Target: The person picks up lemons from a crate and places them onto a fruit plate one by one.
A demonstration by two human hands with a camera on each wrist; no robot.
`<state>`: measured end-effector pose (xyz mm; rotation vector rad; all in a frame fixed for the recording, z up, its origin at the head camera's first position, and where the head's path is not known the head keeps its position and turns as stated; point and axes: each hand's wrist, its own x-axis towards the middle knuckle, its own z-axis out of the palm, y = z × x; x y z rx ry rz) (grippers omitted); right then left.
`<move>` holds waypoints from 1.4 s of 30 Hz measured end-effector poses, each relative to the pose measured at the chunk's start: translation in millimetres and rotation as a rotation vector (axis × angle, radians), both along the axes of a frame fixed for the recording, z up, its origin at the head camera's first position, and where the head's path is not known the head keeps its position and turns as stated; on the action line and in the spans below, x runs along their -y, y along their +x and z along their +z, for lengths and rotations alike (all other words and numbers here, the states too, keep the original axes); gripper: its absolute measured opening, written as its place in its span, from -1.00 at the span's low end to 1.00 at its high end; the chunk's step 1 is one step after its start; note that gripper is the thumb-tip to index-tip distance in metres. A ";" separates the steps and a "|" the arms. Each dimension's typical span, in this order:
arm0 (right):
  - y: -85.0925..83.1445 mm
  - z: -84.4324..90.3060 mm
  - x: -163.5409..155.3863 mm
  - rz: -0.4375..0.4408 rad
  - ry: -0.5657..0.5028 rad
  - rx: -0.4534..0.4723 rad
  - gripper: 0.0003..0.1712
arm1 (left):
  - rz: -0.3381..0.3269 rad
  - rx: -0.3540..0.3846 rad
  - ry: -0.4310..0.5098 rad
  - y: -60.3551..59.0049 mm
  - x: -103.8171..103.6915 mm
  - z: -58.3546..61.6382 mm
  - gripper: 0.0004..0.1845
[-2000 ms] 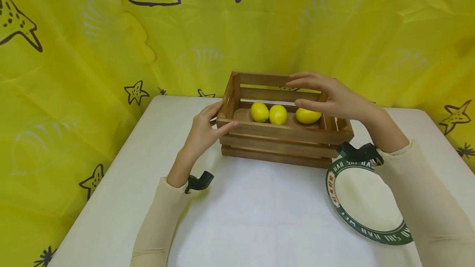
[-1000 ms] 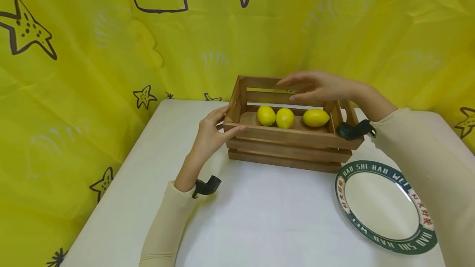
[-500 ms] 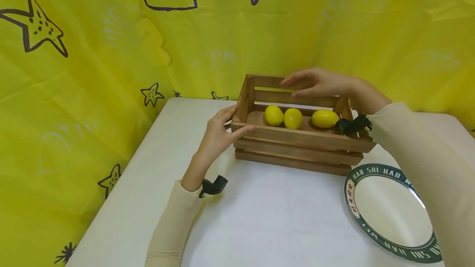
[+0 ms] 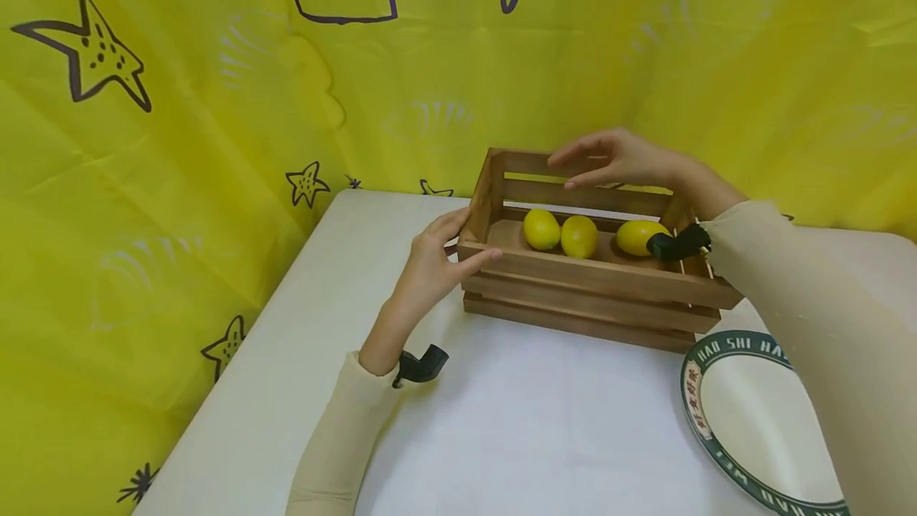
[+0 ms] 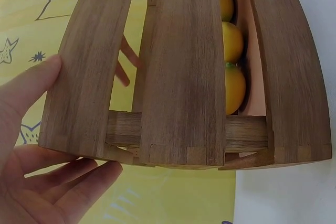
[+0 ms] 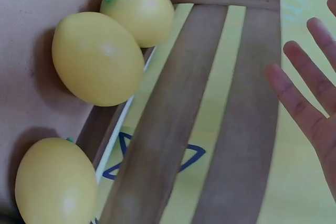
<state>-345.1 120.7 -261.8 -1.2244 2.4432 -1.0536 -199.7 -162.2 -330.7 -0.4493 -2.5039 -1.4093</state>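
A slatted wooden crate (image 4: 595, 277) stands on the table with three yellow lemons inside: two close together, one lemon (image 4: 541, 229) beside another lemon (image 4: 579, 236), and a third lemon (image 4: 636, 238) further right. My left hand (image 4: 433, 257) holds the crate's left front corner, thumb on the top front slat and fingers against the end. Over the crate's back part hovers my right hand (image 4: 630, 162), fingers loosely extended and holding nothing. In the right wrist view its fingers are spread apart from the lemons. The right wrist's black mount partly covers the third lemon.
At the front right lies a white plate (image 4: 766, 420) with a green lettered rim, partly hidden by my right sleeve. A white cloth covers the table (image 4: 530, 420). Close behind the crate hangs a yellow curtain (image 4: 401, 70) printed with starfish.
Against the crate, my right hand has shifted left and back from over the third lemon. My left hand keeps its hold on the corner. The head view has turned, sliding the scene rightward.
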 end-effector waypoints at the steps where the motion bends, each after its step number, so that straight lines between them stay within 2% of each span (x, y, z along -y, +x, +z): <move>1: -0.2 -1.8 -0.6 -0.010 -0.005 0.007 -0.55 | -0.003 -0.002 -0.002 0.7 -0.6 -0.2 -0.21; 8: 1.6 -12.6 -6.7 -0.119 0.008 0.058 -0.58 | -0.017 -0.019 -0.014 5.5 -1.9 1.3 -0.20; 11: 4.3 -14.7 -5.8 -0.179 0.011 0.165 -0.53 | -0.017 -0.011 -0.007 7.9 0.6 3.8 -0.20; 14: 6.6 -17.7 -2.4 -0.215 0.058 0.266 -0.48 | -0.004 -0.001 -0.009 10.9 5.3 6.8 -0.20; 16: 6.6 -20.4 -0.1 -0.220 0.098 0.296 -0.49 | 0.004 0.001 -0.013 12.7 8.7 9.0 -0.21; 19: 4.6 -24.0 3.3 -0.174 0.151 0.279 -0.55 | 0.016 -0.004 -0.023 14.5 12.8 11.6 -0.21; 24: -0.3 -29.6 5.7 -0.032 0.225 0.237 -0.59 | 0.017 0.003 -0.026 16.8 16.4 12.2 -0.22; 28: -3.3 -34.6 6.6 0.024 0.272 0.259 -0.59 | 0.025 0.010 -0.024 17.8 18.9 11.0 -0.22; 35: -6.9 -42.8 11.3 0.143 0.368 0.222 -0.55 | 0.039 0.013 -0.032 18.6 22.7 6.5 -0.22; 38: -6.4 -45.4 11.0 0.150 0.412 0.240 -0.50 | 0.038 0.018 -0.024 18.8 22.8 5.4 -0.22; 42: -6.0 -46.4 10.2 0.110 0.494 0.257 -0.42 | 0.035 0.019 -0.018 17.6 22.8 4.3 -0.21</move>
